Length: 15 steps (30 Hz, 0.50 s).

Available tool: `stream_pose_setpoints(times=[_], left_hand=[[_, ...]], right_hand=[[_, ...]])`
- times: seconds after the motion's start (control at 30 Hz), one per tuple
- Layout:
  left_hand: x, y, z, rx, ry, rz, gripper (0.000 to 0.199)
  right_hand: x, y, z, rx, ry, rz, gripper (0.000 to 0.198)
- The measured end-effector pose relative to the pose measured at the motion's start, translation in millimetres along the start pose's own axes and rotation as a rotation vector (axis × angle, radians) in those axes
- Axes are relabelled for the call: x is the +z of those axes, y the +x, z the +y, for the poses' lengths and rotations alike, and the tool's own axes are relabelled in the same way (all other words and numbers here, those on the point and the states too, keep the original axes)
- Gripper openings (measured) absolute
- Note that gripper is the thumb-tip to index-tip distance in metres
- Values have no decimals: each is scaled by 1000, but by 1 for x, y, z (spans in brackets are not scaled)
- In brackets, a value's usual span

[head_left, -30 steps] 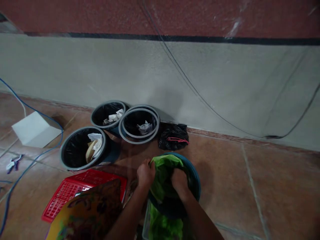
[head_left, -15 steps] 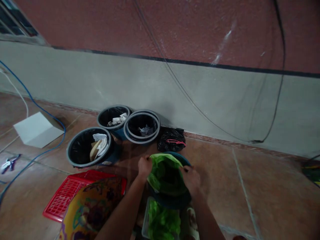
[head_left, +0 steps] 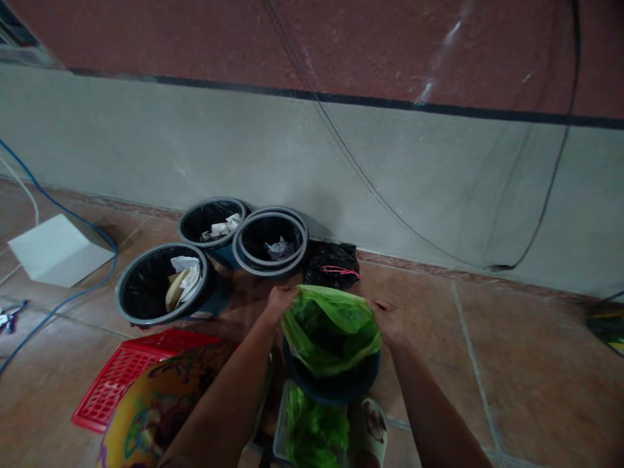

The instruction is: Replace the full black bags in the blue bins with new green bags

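Note:
A green plastic bag [head_left: 312,348] is spread wide at its mouth and hangs down into a dark blue bin [head_left: 336,390]. My left hand [head_left: 281,300] is closed on the bag's left rim. On the other side, my right hand [head_left: 389,320] grips the right rim, its fingertips partly hidden. Just below the bin, a clear plastic container [head_left: 280,422] holds more green bags [head_left: 316,426].
Several bins with black liners, such as one holding paper [head_left: 121,296], stand near the wall beside a tied black bag [head_left: 334,263]. A red basket [head_left: 104,390], yellow patterned cloth [head_left: 127,416], white box [head_left: 58,250] and blue cable [head_left: 80,299] lie leftward. A slippered foot [head_left: 374,426] is close below.
My hands have moved apart and the green bag's mouth is stretched wider. The bag now sits over more of the bin's opening. The camera view has shifted slightly.

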<state>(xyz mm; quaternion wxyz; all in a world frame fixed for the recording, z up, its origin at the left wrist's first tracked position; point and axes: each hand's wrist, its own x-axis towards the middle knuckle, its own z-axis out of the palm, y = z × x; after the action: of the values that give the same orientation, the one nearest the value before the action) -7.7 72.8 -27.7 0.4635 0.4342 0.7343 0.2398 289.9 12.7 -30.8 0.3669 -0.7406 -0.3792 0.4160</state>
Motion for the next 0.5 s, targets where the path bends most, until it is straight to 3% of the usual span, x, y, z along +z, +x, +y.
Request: stream_pose_setpoints(times=[0.2,0.3,0.5], left_hand=[[8,7,-3,-60,52,-34,27],[5,4,-4,-12,84,-70,27],[-10,-21,-10,34,60,-100,34]], right_hand=[[13,9,19,27,-76,76,45],[13,5,30,65,-73,95,42],[1,-9,42,104,-40,0,38]])
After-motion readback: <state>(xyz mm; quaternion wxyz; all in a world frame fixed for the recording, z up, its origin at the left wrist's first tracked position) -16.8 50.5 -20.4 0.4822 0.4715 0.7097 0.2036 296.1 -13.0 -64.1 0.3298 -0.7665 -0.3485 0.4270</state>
